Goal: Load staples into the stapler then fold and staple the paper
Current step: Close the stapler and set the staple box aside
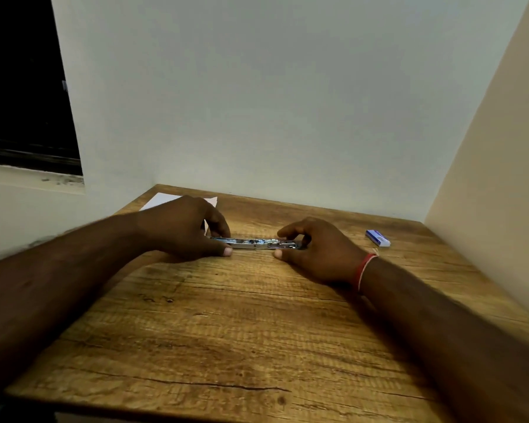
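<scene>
A metal stapler (252,243) lies opened out flat on the wooden table (242,331), its silver staple channel facing up. My left hand (187,230) grips the stapler's left end between thumb and fingers. My right hand (315,248) pinches its right end, where the dark base part shows. A white sheet of paper (162,200) lies at the table's far left corner, partly hidden behind my left hand. A small blue and white staple box (377,238) rests to the right of my right hand, apart from it.
The table sits in a corner, with a pale wall (272,102) behind and a beige wall (495,178) on the right. A dark window (22,87) is at the far left. A red thread band (365,270) circles my right wrist.
</scene>
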`<state>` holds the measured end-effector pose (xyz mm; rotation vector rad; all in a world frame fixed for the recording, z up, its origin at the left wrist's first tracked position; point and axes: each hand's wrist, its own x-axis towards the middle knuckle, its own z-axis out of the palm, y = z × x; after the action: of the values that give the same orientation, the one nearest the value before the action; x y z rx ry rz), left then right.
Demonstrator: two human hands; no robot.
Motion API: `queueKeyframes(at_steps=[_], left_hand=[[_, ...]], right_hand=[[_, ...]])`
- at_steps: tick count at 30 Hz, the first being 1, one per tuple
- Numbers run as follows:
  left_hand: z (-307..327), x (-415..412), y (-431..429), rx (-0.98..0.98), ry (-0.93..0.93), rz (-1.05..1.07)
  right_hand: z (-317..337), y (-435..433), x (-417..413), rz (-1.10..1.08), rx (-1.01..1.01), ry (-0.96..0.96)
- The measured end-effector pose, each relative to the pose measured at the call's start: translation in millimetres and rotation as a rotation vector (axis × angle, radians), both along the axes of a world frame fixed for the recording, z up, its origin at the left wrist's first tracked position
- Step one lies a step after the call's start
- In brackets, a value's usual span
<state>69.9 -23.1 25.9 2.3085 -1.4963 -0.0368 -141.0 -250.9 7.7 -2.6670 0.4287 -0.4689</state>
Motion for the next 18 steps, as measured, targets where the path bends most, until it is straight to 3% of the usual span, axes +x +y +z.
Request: queueKeyframes(at_steps=[8,13,18], left_hand=[[8.7,-1.3,10.3,0.049,-0.055,-0.017],[12.1,-12.8,9.0,-0.17,-0.052,-0.097],[11.4,-34.7,-0.5,-0.412,0.135,-0.08]], right_hand=[[3.0,0.9,-3.7,-0.031,0.06,0.015],[4.0,-2.6,-9.0,0.011,0.12,-0.084],[9.7,8.2,-15.0,0.145,0.47,-0.271]])
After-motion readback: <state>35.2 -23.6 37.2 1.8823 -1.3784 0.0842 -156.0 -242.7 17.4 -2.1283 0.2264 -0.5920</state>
